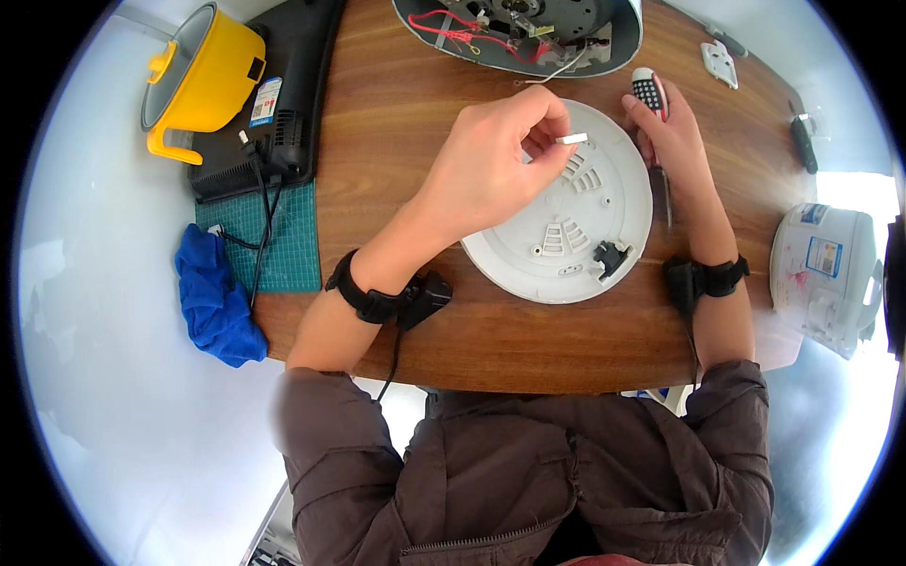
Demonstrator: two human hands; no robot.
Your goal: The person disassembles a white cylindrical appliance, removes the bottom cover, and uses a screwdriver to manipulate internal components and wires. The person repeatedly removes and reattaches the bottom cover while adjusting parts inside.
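My left hand (495, 156) is closed, thumb and fingers pinching a small white piece (572, 139) whose kind I cannot make out. It hovers over a round white base plate (505, 241) with vent slots and a black socket (609, 258) near its lower right edge. My right hand (678, 137) wraps around a screwdriver (649, 91) with a chequered black, red and white handle, its shaft pointing back toward me beside the plate. Beyond the plate, a grey appliance housing (429, 42) lies with its inside exposed, showing red wires (458, 35) and metal parts.
A yellow pot (222, 80) rests on a black appliance (307, 75) at the left. Below lie a green cutting mat (297, 245) and a blue cloth (217, 302). A white appliance (819, 274), a white bracket (719, 65) and a dark-handled tool (803, 141) are at the right.
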